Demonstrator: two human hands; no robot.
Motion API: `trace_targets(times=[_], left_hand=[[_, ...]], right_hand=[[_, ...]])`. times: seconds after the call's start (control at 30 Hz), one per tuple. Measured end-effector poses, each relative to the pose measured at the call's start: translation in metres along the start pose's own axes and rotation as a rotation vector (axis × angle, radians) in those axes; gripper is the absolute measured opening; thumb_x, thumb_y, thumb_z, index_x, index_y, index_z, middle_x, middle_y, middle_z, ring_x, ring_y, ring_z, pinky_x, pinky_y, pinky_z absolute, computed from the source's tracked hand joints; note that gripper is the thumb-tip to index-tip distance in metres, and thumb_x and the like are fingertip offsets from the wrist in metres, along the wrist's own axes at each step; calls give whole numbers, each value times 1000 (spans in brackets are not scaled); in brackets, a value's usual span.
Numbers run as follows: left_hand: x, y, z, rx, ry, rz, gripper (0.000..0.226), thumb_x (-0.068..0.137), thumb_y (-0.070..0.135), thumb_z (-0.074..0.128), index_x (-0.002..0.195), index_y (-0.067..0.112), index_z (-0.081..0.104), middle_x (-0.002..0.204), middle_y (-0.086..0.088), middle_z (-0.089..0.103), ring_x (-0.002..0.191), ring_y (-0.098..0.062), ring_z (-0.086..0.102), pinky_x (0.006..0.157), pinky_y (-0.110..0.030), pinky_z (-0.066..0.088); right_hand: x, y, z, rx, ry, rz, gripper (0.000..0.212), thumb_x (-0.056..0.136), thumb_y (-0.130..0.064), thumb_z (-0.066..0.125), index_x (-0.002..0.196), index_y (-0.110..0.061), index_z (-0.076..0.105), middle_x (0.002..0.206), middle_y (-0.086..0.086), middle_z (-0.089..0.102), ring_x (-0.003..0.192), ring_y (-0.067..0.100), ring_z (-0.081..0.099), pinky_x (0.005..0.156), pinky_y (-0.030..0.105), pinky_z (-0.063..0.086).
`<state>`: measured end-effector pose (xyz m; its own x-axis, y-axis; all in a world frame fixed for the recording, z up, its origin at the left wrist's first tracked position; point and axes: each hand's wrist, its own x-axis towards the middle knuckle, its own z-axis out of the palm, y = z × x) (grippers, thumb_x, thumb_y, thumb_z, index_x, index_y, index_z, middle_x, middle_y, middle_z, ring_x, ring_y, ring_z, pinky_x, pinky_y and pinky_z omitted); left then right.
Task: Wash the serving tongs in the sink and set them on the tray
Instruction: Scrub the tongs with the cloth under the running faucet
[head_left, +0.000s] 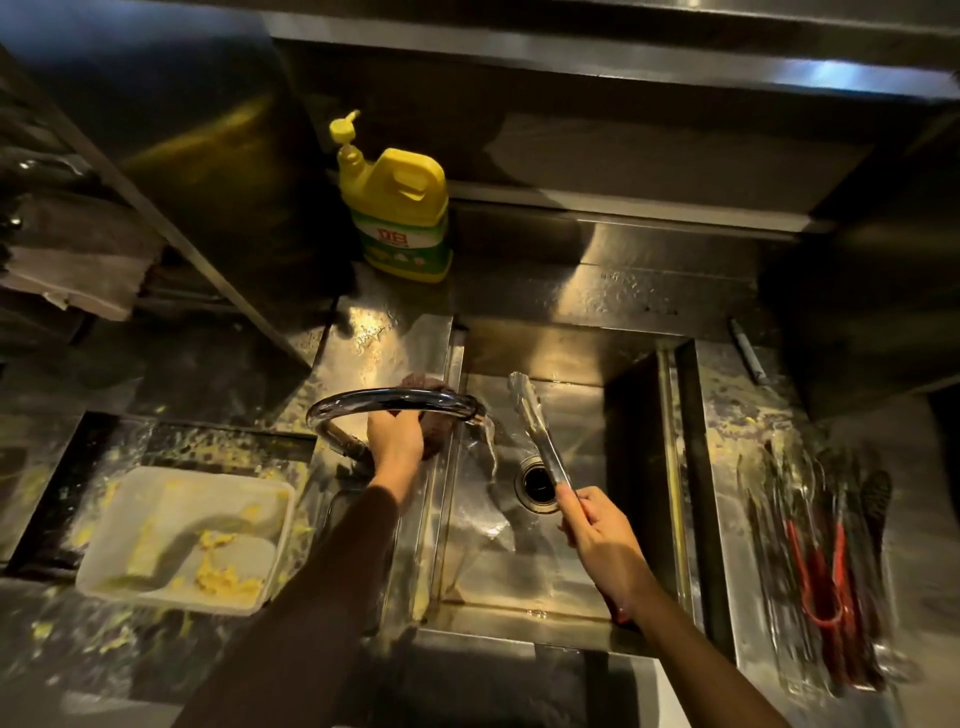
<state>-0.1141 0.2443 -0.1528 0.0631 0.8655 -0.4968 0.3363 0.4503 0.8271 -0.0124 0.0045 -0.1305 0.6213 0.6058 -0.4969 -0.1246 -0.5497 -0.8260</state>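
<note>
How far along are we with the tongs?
Done: water runs from the curved chrome faucet. In hand: right hand grips the steel serving tongs over the steel sink; left hand grips a dark scrub pad. Left: scrubbing, rinsing, placing on the metal tray.

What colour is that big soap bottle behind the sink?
The soap bottle is yellow, green label; head view.

Commercial kitchen: steel sink (644, 426), steel counters (727, 467), jug of dish soap (400, 208).
</note>
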Motion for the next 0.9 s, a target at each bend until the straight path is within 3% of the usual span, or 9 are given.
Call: trace_targets(times=[0.1, 0.2, 0.33, 0.43, 0.5, 0.57, 0.7, 0.8, 0.9], left_hand=[[-26, -4, -11, -483, -150, -173, 18, 92, 16, 55, 107, 16, 63, 109, -14, 68, 99, -28, 65, 88, -41, 53], [-44, -2, -22, -785, -242, -419, 24, 95, 18, 44, 104, 8, 63, 107, -19, 69, 97, -34, 64, 88, -44, 50], [-65, 0, -28, -805, -340, -425, 29, 96, 22, 41, 103, 6, 64, 97, -17, 73, 98, -33, 64, 88, -45, 49], [-80, 3, -27, -887, -548, -435, 52, 94, 42, 42, 128, 5, 58, 129, -20, 63, 119, -32, 58, 105, -45, 41], [-85, 5, -21, -882, -642, -411, 58, 96, 44, 41, 139, 5, 49, 139, -18, 55, 123, -28, 55, 107, -44, 41], [-86, 4, -9, -749, -555, -415, 59, 96, 47, 46, 139, 7, 48, 138, -16, 57, 116, -26, 60, 103, -44, 44], [-84, -1, 9, -473, -288, -352, 76, 60, 32, 83, 126, 3, 59, 113, -14, 72, 97, -26, 72, 90, -44, 56], [-77, -3, 9, -374, -208, -308, 78, 55, 38, 91, 120, 7, 61, 110, -10, 73, 99, -25, 70, 90, -43, 56], [-72, -2, 9, -416, -198, -343, 81, 50, 36, 85, 119, 6, 57, 113, -14, 68, 102, -31, 67, 91, -49, 56]], right_hand=[[-1, 5, -8, -36, -20, 18, 38, 98, -45, 54, 86, -10, 63, 79, 16, 58, 65, 15, 53, 64, 39, 45], [1, 9, -14, -129, -60, 38, 35, 97, -47, 54, 88, -14, 61, 71, 4, 58, 62, 13, 53, 62, 38, 45], [1, 3, -8, -310, -122, 27, 31, 96, -51, 54, 88, -22, 58, 65, -5, 60, 60, 7, 54, 62, 30, 43], [-1, -7, 7, -347, -194, 6, 35, 97, -54, 51, 90, -20, 55, 66, -5, 58, 60, 7, 51, 61, 29, 41], [-2, -11, 17, -296, -200, 13, 37, 99, -52, 48, 89, -18, 53, 68, -5, 54, 59, 8, 49, 61, 31, 38], [-1, -13, 25, -321, -196, 4, 37, 99, -54, 47, 88, -18, 50, 67, -4, 53, 60, 9, 49, 61, 32, 37], [-1, -7, 33, -441, -194, 7, 42, 96, -59, 50, 89, -17, 51, 63, -4, 54, 60, 13, 52, 63, 35, 39], [-1, -6, 26, -566, -181, -44, 46, 95, -61, 49, 79, -19, 54, 75, -7, 55, 69, 14, 57, 71, 40, 46], [-2, -11, 18, -551, -181, -66, 46, 97, -56, 50, 70, -20, 57, 79, -12, 50, 70, 10, 55, 70, 34, 42]])
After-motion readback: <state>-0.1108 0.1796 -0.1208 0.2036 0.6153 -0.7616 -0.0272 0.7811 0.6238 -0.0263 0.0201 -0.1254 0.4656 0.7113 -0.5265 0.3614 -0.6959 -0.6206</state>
